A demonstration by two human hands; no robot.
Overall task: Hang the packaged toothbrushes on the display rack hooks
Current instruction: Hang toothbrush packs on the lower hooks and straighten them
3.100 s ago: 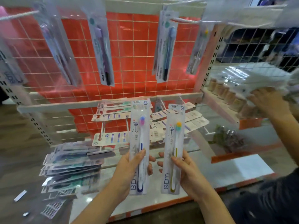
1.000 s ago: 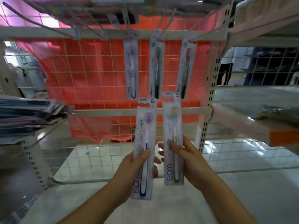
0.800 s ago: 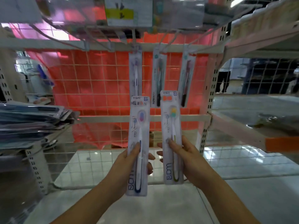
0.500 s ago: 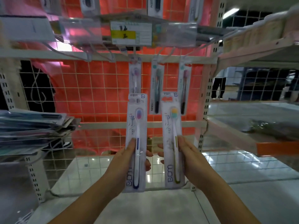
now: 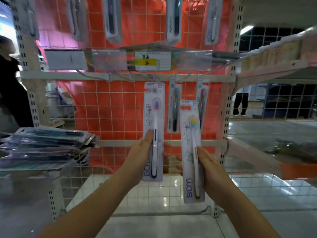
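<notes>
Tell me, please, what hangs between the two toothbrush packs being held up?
In the head view, a hanging dark-handled pack shows between the left-hand pack and the right-hand pack, farther back on the rack.

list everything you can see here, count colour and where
held packs: 2, clear and white; blue-handled pack raised to the middle rail, yellow-handled pack lower
hung packs: 2 on the middle rail, more on the row above
pack stack: 1, bluish, left shelf
price tag: 1, white and yellow, label strip
grid panel: 1, white wire on red
left hand: grips the blue-handled pack
right hand: grips the yellow-handled pack
</notes>
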